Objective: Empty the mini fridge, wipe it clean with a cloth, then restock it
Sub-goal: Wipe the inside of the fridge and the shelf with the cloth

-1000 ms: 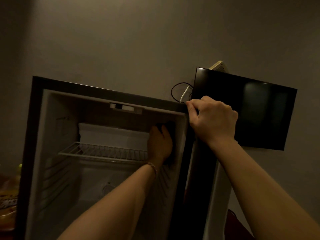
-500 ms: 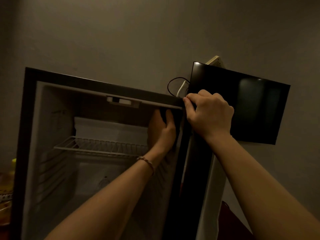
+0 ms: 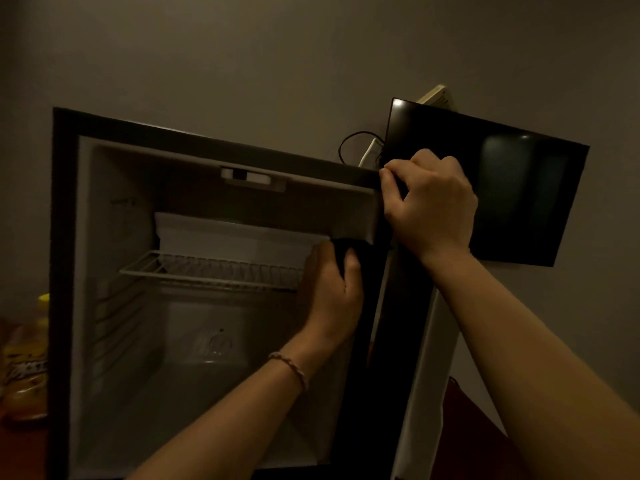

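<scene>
The black mini fridge (image 3: 62, 237) stands open with a pale, bare interior, a wire shelf (image 3: 207, 270) and a white freezer tray (image 3: 235, 237) behind it. My left hand (image 3: 332, 292) reaches inside and presses a dark cloth (image 3: 349, 247) against the right inner wall, beside the shelf's right end. My right hand (image 3: 429, 206) grips the top corner of the open door (image 3: 398, 341) at the fridge's upper right. The cloth is mostly hidden by my fingers.
A dark wall-mounted screen (image 3: 502, 188) hangs right of the fridge, with a cable loop (image 3: 349, 143) and white plug by its left edge. Yellow snack packets and a yellow-capped bottle (image 3: 24, 362) sit at the far left. A dark red surface (image 3: 467, 427) lies lower right.
My left hand rose with the cloth to the top of the right inner wall, then slid back down to shelf level. The right hand stayed on the door corner.
</scene>
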